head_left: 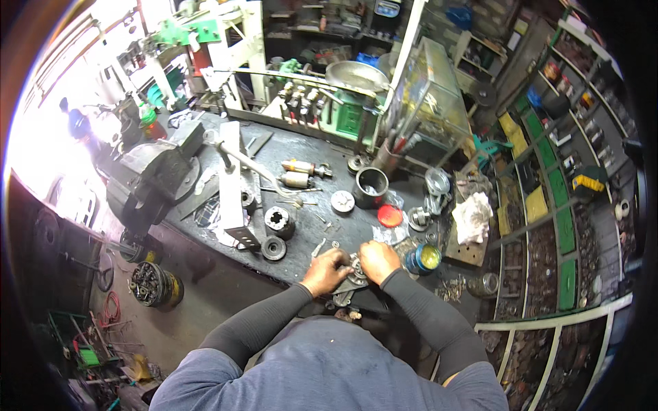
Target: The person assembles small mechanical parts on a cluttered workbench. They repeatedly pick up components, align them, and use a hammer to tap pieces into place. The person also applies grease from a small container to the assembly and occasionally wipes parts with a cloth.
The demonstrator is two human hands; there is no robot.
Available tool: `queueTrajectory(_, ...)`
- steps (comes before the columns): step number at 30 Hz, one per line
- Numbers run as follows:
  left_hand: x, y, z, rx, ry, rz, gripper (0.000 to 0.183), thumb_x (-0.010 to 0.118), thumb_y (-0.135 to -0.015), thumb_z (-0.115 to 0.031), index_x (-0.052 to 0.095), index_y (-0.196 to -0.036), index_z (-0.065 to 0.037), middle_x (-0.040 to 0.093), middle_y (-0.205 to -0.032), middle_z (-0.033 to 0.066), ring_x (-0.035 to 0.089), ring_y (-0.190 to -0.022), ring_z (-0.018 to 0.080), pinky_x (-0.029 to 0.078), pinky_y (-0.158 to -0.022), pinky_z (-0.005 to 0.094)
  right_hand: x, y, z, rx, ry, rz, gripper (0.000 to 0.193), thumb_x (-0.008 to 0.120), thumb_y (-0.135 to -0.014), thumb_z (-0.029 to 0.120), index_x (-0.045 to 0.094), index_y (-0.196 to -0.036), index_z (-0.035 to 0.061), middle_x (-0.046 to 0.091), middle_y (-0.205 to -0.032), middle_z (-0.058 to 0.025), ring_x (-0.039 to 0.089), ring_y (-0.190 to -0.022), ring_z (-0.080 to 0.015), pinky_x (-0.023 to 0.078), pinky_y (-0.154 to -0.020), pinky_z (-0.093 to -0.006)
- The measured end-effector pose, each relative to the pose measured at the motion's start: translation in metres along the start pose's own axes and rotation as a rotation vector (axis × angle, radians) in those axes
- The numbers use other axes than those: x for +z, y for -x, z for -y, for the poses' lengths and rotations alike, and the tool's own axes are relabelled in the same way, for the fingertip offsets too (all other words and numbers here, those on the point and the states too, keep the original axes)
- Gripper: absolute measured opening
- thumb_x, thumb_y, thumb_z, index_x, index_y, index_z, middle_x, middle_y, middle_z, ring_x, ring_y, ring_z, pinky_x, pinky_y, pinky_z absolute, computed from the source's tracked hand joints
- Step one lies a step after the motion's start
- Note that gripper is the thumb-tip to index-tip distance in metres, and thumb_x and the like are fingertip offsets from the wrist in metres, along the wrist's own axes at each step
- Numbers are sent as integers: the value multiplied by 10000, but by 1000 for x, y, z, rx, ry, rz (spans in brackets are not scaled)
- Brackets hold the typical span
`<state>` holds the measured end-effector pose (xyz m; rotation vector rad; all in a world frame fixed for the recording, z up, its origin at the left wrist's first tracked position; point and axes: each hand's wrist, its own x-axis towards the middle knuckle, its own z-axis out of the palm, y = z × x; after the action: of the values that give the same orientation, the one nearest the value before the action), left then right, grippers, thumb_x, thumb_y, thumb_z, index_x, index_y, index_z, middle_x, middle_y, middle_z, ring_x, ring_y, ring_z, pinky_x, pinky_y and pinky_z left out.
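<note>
Near the bench's front edge, both hands are at a small round metal part (357, 270), which looks like a starter motor housing. My left hand (327, 272) has its fingers closed against the part's left side. My right hand (379, 262) is curled closed at its right side, fingertips hidden. A grey metal piece (343, 299) sticks out below, between my forearms. Just right of my right hand stands a blue can (413, 263) of yellowish grease. Beyond it lie a red lid (390, 216) and a clear plastic bag (393, 235). A small washer (335, 244) lies ahead of my left hand.
A dark ring (273, 248), a toothed cylinder (277, 220), a pale disc (343, 201) and a black cylinder (371, 189) stand on the bench. A vise (147, 181) is at left, above a bucket of scrap (156, 285). A white rag (473, 218) and shelves (558, 205) are right.
</note>
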<state>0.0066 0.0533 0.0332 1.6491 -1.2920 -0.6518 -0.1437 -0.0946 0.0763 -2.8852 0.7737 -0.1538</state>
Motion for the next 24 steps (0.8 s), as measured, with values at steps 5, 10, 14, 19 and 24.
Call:
queueTrajectory(5, 2, 5, 30, 170, 15, -6, 207, 835, -923, -135, 759, -1092, -43, 744, -1178, 154, 722, -1136, 348, 579, -1003, 456, -19, -15, 19, 50, 86, 137, 344, 701, -999, 367, 780, -949, 36, 790, -979, -231, 796, -897, -410, 643, -783, -526)
queueTrajectory(10, 5, -11, 24, 68, -124, 116, 292, 855, -914, -252, 777, -1117, -56, 725, -1171, 150, 709, -1154, 367, 578, -984, 455, 2, -13, -2, 71, 110, 131, 375, 655, -992, 372, 818, -872, 56, 793, -910, -249, 789, -871, -444, 639, -793, -553)
queueTrajectory(14, 13, -11, 39, 138, -6, 122, 267, 807, -958, -237, 771, -1152, -57, 681, -1165, 169, 697, -1130, 413, 569, -949, 491, -17, -17, -3, 124, 140, 311, 561, 607, -1042, 515, 839, -896, 25, 793, -939, -277, 788, -914, -481, 617, -820, -595)
queueTrajectory(19, 8, -6, 26, 183, 40, 138, 255, 754, -1011, -218, 742, -1192, -38, 674, -1200, 165, 690, -1143, 400, 561, -973, 475, -9, 16, -32, 48, 138, 277, 387, 690, -920, 364, 814, -875, 0, 784, -950, -299, 780, -920, -486, 625, -851, -580)
queueTrajectory(24, -2, -6, 25, 113, -75, 120, 305, 754, -1002, -226, 701, -1217, -17, 669, -1203, 171, 694, -1138, 413, 561, -954, 487, 12, 26, -39, 14, 126, 154, 324, 703, -891, 317, 801, -833, 14, 786, -907, -277, 783, -870, -474, 637, -808, -565)
